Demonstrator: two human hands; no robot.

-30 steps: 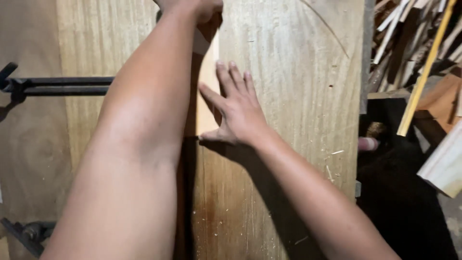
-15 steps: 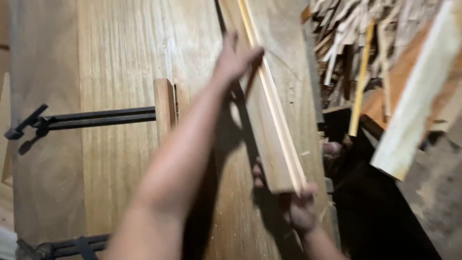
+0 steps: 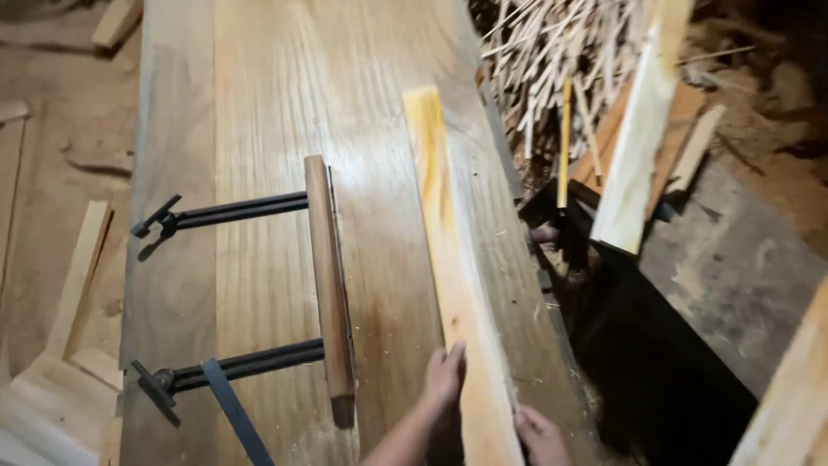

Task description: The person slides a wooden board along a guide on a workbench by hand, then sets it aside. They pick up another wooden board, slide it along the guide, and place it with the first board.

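Observation:
A long pale wooden slat [image 3: 453, 259] with a yellowish far end lies lengthwise on the wide wooden workbench [image 3: 259, 103], angled slightly left going away from me. My left hand [image 3: 444, 380] grips the slat's near end on its left edge. My right hand [image 3: 539, 436] holds the same end on the right edge, close to the bench's right side. Only the two hands and part of my left forearm show at the bottom of the view.
A brown wooden stop block [image 3: 329, 285] is held to the bench by two black bar clamps [image 3: 228, 210] [image 3: 241, 365] left of the slat. A heap of thin offcuts [image 3: 561, 60] and a leaning pale board [image 3: 634, 164] stand right of the bench. Scrap boards [image 3: 78, 276] lie on the floor at left.
My left arm, stretched far out along the bench, has drawn back. The slat went from tilted on edge to lying flat, and both hands now hold its near end.

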